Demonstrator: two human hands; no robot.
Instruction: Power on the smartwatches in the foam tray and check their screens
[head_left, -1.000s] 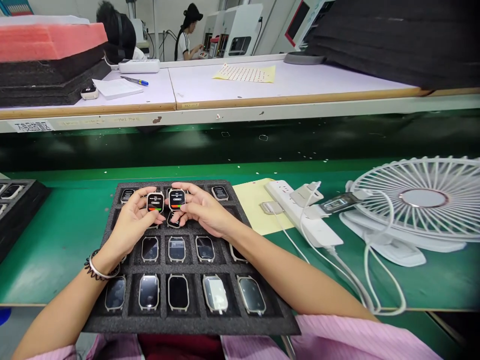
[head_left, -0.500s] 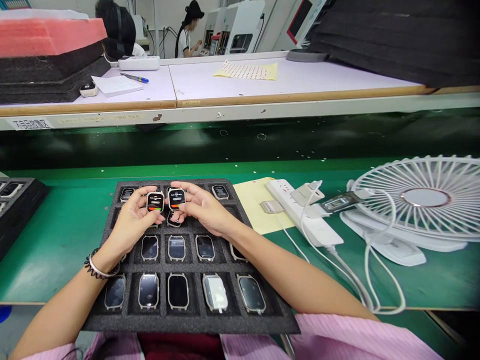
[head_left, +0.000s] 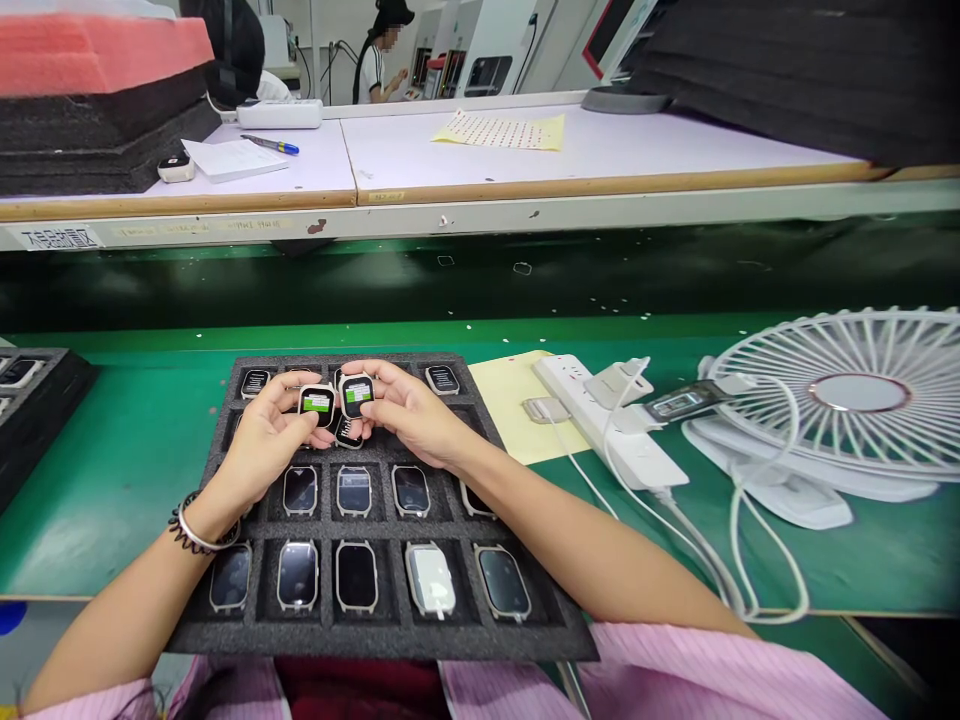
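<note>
My left hand (head_left: pixel 264 440) is closed on a smartwatch body (head_left: pixel 316 403) with a lit screen showing a green bar. Beside it, my right hand (head_left: pixel 409 415) grips a second smartwatch body (head_left: pixel 358 393), also lit with a green bar. Both hands hover over the far rows of a black foam tray (head_left: pixel 225 630) whose pockets hold several watch bodies, most with dark screens. One watch (head_left: pixel 430 580) in the near row lies with its white back up. A further watch (head_left: pixel 347 433) sits in the tray just beneath my fingers.
A yellow sheet (head_left: pixel 510 395), a white power strip (head_left: pixel 611 440) with plugs and white cables, and a white fan (head_left: pixel 840 400) lie right of the tray on the green mat. Another foam tray (head_left: pixel 37 400) sits at the left. A raised white shelf (head_left: pixel 570 160) is behind; a person works far back.
Both held watch screens changed from a red-and-green display to a green bar. My hands drew slightly closer together and the view shifted a little.
</note>
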